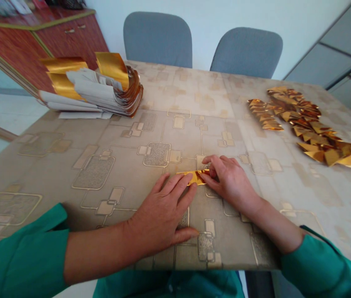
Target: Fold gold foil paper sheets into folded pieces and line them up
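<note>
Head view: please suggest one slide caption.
Left hand on, right hand pinching, a gold foil strip on a patterned tablecloth.

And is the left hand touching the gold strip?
Touching: the head view shows the left hand with its fingers laid on the gold strip's left end.

No text, number, brand or sign can be read. The foil strip [198,178] near the front edge of the table [184,93] and the paper stack [93,89] at its far left corner show nothing legible
</note>
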### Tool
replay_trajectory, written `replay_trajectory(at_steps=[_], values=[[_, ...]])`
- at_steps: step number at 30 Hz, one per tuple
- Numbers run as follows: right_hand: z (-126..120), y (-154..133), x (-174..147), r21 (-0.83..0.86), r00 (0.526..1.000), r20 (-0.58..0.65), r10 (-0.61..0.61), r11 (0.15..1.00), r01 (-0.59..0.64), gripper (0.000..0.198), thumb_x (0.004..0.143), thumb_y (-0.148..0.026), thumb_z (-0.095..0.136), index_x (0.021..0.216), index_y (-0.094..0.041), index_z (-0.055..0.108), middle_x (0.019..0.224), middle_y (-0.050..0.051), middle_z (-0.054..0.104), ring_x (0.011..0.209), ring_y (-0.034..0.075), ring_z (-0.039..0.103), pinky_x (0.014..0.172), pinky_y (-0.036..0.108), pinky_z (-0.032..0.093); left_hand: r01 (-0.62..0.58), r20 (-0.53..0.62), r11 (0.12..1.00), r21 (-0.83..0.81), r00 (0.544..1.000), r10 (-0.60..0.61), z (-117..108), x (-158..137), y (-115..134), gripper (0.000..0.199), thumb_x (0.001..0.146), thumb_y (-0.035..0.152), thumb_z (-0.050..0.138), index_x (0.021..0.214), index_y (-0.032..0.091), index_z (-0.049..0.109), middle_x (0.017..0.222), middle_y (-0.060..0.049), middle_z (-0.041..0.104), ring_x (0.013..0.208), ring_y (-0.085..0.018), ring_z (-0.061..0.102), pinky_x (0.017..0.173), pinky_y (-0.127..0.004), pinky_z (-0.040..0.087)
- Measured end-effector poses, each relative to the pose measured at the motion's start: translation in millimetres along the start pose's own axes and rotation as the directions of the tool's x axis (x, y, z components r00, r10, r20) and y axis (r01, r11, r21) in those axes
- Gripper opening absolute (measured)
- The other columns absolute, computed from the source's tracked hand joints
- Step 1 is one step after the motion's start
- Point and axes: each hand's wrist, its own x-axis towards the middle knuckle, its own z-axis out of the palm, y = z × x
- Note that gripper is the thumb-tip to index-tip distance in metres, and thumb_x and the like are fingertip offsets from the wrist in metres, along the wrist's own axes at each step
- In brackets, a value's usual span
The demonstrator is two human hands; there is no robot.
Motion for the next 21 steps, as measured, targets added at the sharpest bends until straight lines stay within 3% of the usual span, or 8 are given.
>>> replay_trajectory(at_steps=[3,7,21], values=[[-6.5,-5.1,-3.4,-0.111,0.995,-0.062,-0.075,0.991,0.068,0.011,0.095,-0.028,0.06,0.101,-0.02,0.062,0.092,0.007,0.067,0.086,0.022,0.055,0.074,0.034,0.036,-0.001,0.0,1.0,0.009,1.0,0.001,-0.4,0.5,0.0,0.086,0.088,0.072,0.051,0.147,0.01,0.042,0.153,-0.02,0.04,0.14,-0.037,0.036,0.115,-0.056,0.024],[-9.3,-10.9,-8.7,-0.159,0.984,0.008,-0.178,0.971,0.177,0.015,0.099,-0.024,0.053,0.1,-0.022,0.068,0.091,0.004,0.067,0.088,0.021,0.053,0.078,0.035,0.033,-0.006,-0.011,1.0,0.02,1.0,0.007,-1.4,1.8,-1.9,0.086,0.087,0.074,0.051,0.146,0.011,0.043,0.153,-0.019,0.041,0.139,-0.036,0.037,0.116,-0.057,0.022],[-6.5,-5.8,-5.9,-0.169,0.988,0.074,-0.134,0.975,0.145,0.014,0.097,-0.021,0.055,0.1,-0.023,0.069,0.093,0.003,0.068,0.088,0.02,0.053,0.078,0.034,0.029,-0.061,-0.038,0.996,0.064,0.997,0.063,-7.8,-20.0,-33.4,0.077,0.094,0.07,0.045,0.15,0.017,0.04,0.154,-0.012,0.043,0.143,-0.03,0.037,0.123,-0.055,0.008]])
